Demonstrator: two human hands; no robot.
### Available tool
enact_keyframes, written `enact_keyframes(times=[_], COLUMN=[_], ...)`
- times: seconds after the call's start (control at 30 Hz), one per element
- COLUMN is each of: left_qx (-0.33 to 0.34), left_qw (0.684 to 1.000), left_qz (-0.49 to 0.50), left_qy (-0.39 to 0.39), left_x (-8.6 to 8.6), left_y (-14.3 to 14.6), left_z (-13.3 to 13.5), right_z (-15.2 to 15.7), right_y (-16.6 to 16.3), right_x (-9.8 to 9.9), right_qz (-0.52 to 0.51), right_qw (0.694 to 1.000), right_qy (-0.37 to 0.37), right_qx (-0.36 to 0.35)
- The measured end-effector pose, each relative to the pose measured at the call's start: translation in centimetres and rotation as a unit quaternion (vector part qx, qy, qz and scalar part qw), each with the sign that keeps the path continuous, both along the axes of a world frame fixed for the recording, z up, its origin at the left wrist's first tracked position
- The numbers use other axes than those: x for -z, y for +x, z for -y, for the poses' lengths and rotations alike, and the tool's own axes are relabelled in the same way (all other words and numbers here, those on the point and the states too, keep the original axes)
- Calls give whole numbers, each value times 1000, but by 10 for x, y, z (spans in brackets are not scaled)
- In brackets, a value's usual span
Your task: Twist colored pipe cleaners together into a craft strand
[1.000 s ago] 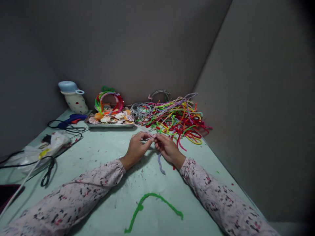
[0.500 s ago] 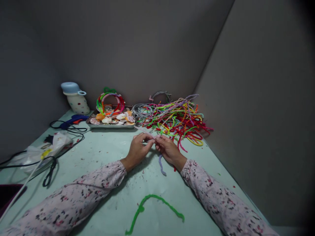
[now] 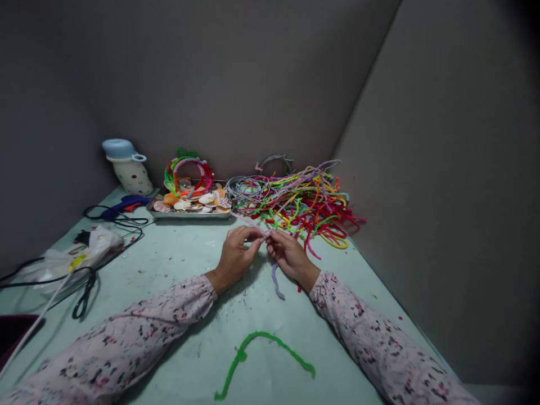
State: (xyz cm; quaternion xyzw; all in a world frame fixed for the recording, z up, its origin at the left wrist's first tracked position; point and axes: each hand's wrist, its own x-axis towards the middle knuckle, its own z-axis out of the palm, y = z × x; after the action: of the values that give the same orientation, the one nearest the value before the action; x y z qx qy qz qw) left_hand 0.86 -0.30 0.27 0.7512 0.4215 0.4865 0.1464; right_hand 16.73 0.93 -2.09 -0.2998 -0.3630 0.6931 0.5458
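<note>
My left hand [image 3: 239, 251] and my right hand [image 3: 290, 253] meet fingertip to fingertip over the table's middle. Both are closed in a pinch on a pale pink pipe cleaner [image 3: 250, 221], whose far end slants up and left past my left fingers. Where they grip, the fingers cover most of it. A lilac pipe cleaner [image 3: 277, 282] hangs or lies below my right hand; its upper end is hidden behind the fingers. Nearer to me, a bent green pipe cleaner [image 3: 265, 335] lies on the table with a small knot on its left arm.
Behind my hands a metal tray [image 3: 192, 215] holds shells and fuzzy coloured hoops [image 3: 211, 175]. Coiled grey wire [image 3: 244, 191] and a heap of pipe cleaners [image 3: 312, 197] sit to its right. At left stand a bottle [image 3: 130, 171], a blue glue gun [image 3: 122, 206], cables and a plastic bag [image 3: 101, 242].
The fingers have shifted slightly around the pink pipe cleaner, and less of it shows above my left hand. Otherwise the scene stays the same, with a tiny shift of the view.
</note>
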Motion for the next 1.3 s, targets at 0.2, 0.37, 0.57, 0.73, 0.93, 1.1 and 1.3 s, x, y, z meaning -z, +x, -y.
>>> enact_keyframes(times=[0.2,0.37,0.57,0.73,0.93,1.1,1.3], left_qx=[17,19,19,13,10,11,17], left_qw=[1000,999,999,999,999,1000,1000], left_qz=[-16,-26,-31,-25,-26,-23,-19], left_qy=[19,24,27,18,16,18,9], left_x=[4,5,4,5,4,3,3], left_y=[-1,-2,-2,-2,-2,-2,-2], left_z=[-2,-4,-3,-3,-3,-4,-4], right_z=[0,1,2,2,1,2,2], right_y=[0,-1,-1,-1,0,0,0], right_x=[-2,-4,-5,-4,-4,-5,-5], right_qz=[7,12,9,10,7,-5,-3], right_qw=[1000,1000,1000,1000,1000,1000,1000], right_qy=[-8,-7,5,-3,-11,-11,-18], right_qx=[2,4,-2,3,-1,-6,-3])
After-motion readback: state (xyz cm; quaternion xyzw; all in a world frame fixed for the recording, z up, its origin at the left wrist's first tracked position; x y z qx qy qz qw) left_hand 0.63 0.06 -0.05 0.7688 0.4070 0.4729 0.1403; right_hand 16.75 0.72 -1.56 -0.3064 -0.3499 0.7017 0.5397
